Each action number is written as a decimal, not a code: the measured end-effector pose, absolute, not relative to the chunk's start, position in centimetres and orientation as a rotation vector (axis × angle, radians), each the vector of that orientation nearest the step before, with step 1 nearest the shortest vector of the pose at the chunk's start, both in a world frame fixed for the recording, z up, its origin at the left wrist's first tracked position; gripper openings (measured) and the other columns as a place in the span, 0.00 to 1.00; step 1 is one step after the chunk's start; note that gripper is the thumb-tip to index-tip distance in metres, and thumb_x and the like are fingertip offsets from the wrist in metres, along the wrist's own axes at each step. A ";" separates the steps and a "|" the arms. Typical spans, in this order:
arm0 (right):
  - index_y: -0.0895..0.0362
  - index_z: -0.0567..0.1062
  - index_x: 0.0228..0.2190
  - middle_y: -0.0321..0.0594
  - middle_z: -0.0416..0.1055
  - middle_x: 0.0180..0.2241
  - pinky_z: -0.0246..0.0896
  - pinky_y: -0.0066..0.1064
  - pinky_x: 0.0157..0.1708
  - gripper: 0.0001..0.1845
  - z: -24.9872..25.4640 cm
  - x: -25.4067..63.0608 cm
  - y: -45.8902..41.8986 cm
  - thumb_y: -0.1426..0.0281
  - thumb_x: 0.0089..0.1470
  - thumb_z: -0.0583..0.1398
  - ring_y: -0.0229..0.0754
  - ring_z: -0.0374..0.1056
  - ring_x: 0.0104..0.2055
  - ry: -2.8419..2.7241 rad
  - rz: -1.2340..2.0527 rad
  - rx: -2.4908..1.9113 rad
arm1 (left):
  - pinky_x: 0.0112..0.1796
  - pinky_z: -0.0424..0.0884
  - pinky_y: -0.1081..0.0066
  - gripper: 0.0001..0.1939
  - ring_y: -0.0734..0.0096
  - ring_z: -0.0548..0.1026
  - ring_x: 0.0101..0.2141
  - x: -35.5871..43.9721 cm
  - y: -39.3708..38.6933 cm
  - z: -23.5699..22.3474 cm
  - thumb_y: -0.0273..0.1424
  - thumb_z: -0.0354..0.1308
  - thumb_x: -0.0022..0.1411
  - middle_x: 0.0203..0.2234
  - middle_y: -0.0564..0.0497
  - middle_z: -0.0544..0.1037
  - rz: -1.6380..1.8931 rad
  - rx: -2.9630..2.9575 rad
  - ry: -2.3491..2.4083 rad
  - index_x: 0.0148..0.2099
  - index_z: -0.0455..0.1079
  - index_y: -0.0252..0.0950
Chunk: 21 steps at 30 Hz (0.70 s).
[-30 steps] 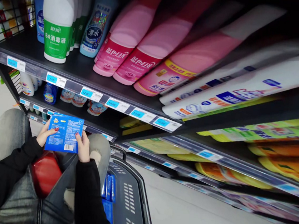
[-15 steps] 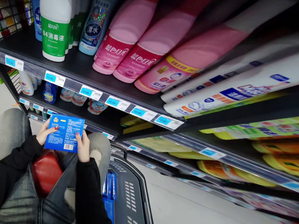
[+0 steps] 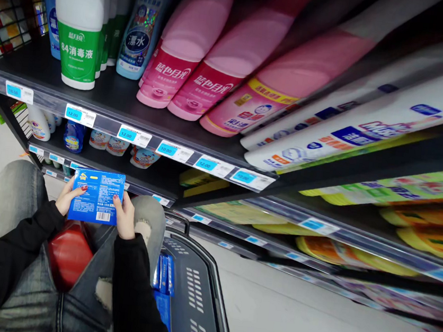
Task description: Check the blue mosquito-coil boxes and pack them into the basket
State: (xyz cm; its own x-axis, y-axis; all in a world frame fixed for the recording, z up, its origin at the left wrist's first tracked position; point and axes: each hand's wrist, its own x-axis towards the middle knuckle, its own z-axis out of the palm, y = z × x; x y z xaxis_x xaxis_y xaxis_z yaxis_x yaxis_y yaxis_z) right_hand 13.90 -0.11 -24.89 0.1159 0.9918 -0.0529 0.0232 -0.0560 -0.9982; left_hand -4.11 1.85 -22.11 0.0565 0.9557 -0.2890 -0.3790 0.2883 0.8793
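Between my two hands is a flat blue box (image 3: 95, 202), its printed face and barcode turned up toward me. My left hand (image 3: 68, 197) grips its left edge, thumb on the front and the other fingers behind. On the opposite edge my right hand (image 3: 124, 214) holds it the same way. The fingers behind the box are hidden. It is above my lap, over something red (image 3: 69, 255) between my jeans-clad legs. To the right of my knee, a dark grey shopping basket (image 3: 187, 274) holds several blue packages (image 3: 164, 277).
Ahead, a dark shelf (image 3: 104, 102) with price tags carries a white and green disinfectant bottle (image 3: 78, 54), a blue bottle (image 3: 136, 44) and several pink bottles (image 3: 206, 89). Lower shelves hold more bottles (image 3: 142, 157) and yellow packs (image 3: 332, 250). A wire mesh (image 3: 7, 8) stands at far left.
The view has shifted very slightly. Both hands keep their hold on the blue box, which has barely moved.
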 end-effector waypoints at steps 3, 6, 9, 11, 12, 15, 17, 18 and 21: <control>0.53 0.71 0.36 0.37 0.75 0.34 0.64 0.33 0.37 0.17 -24.9 14.0 -0.1 0.54 0.51 0.57 0.44 0.70 0.34 -1.115 1.156 -1.332 | 0.38 0.70 0.63 0.25 0.58 0.77 0.35 -4.0 1.9 -22.2 0.35 0.66 0.43 0.33 0.48 0.80 1.149 0.696 1.057 0.45 0.69 0.33; 0.53 0.71 0.35 0.37 0.75 0.34 0.64 0.34 0.37 0.17 -24.8 14.0 -0.1 0.54 0.51 0.57 0.45 0.70 0.34 -1.116 1.161 -1.343 | 0.38 0.70 0.63 0.26 0.57 0.77 0.35 -3.9 1.9 -22.2 0.36 0.67 0.42 0.32 0.48 0.80 1.154 0.688 1.074 0.45 0.70 0.34; 0.54 0.70 0.34 0.37 0.75 0.33 0.64 0.33 0.36 0.17 -24.7 14.0 -0.1 0.54 0.51 0.57 0.45 0.70 0.35 -1.120 1.157 -1.357 | 0.38 0.70 0.63 0.26 0.58 0.77 0.34 -3.9 1.9 -22.3 0.36 0.67 0.41 0.31 0.49 0.80 1.160 0.677 1.081 0.44 0.71 0.34; 0.54 0.70 0.34 0.38 0.75 0.33 0.63 0.33 0.36 0.17 -24.5 14.0 -0.1 0.54 0.51 0.57 0.45 0.70 0.36 -1.123 1.154 -1.368 | 0.38 0.71 0.63 0.25 0.59 0.77 0.34 -3.9 1.9 -22.3 0.35 0.67 0.41 0.31 0.49 0.80 1.160 0.671 1.081 0.44 0.71 0.34; 0.54 0.70 0.34 0.38 0.75 0.34 0.63 0.33 0.36 0.17 -24.5 14.0 -0.1 0.54 0.51 0.57 0.45 0.70 0.36 -1.123 1.155 -1.370 | 0.38 0.71 0.63 0.24 0.59 0.77 0.33 -3.9 1.9 -22.4 0.35 0.67 0.41 0.31 0.50 0.80 1.161 0.669 1.082 0.43 0.71 0.34; 0.54 0.70 0.35 0.38 0.75 0.34 0.63 0.33 0.37 0.17 -24.4 14.0 -0.1 0.53 0.51 0.56 0.45 0.70 0.36 -1.128 1.162 -1.373 | 0.37 0.70 0.64 0.23 0.59 0.77 0.34 -3.9 1.9 -22.4 0.35 0.67 0.42 0.31 0.50 0.80 1.157 0.664 1.086 0.42 0.70 0.34; 0.54 0.70 0.35 0.38 0.75 0.34 0.63 0.33 0.37 0.17 -24.4 14.0 -0.1 0.54 0.51 0.56 0.45 0.70 0.36 -1.130 1.162 -1.379 | 0.38 0.70 0.64 0.23 0.60 0.77 0.34 -3.9 1.9 -22.5 0.35 0.67 0.42 0.31 0.50 0.80 1.154 0.661 1.082 0.42 0.70 0.34; 0.54 0.70 0.35 0.38 0.75 0.34 0.63 0.33 0.37 0.17 -24.4 14.0 -0.1 0.54 0.51 0.57 0.45 0.70 0.36 -1.131 1.160 -1.385 | 0.38 0.70 0.64 0.23 0.60 0.77 0.34 -3.9 1.9 -22.5 0.35 0.67 0.42 0.32 0.50 0.80 1.154 0.661 1.080 0.42 0.70 0.34; 0.54 0.70 0.34 0.37 0.75 0.33 0.63 0.33 0.36 0.17 -24.4 14.1 -0.1 0.54 0.51 0.57 0.45 0.70 0.35 -1.130 1.146 -1.401 | 0.39 0.70 0.64 0.24 0.59 0.77 0.35 -3.9 1.9 -22.6 0.35 0.67 0.42 0.32 0.49 0.80 1.153 0.659 1.077 0.44 0.70 0.34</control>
